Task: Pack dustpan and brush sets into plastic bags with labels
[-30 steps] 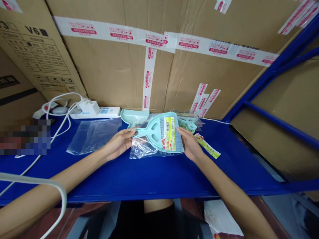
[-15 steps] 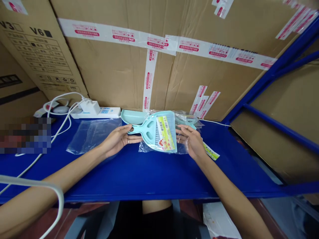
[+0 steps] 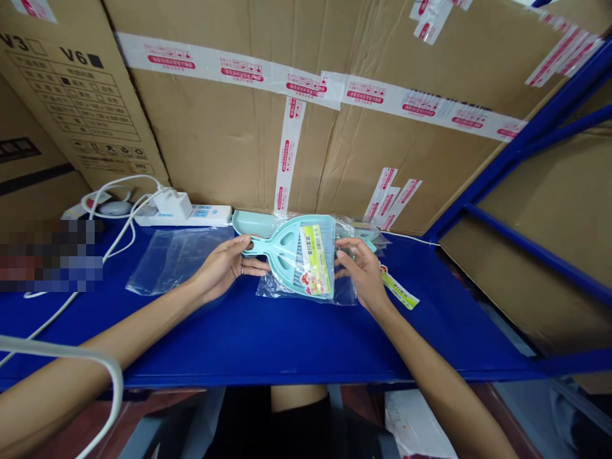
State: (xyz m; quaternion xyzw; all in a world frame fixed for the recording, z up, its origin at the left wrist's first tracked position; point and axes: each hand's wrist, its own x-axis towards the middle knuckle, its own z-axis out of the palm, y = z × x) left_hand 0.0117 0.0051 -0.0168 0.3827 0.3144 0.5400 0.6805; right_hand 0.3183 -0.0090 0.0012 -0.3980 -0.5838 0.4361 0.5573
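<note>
Dustpan (image 3: 279,256) in left hand (image 3: 220,269) (by its handle), right hand (image 3: 364,271) near wide edge

Our left hand (image 3: 224,268) pinches the dustpan (image 3: 287,258) at its handle, thumb above, other fingers reaching out beneath; ring on one finger. Left forearm (image 3: 129,341), bare, slants in from lower left, wrist nearly straight. Our right hand (image 3: 366,271) is half open beside the dustpan's wide end, fingers loosely bent and apart; contact unclear to us. Right forearm (image 3: 430,357), also bare, slants in from lower right. Part of our bare leg (image 3: 299,396) shows below the dustpan.
</note>
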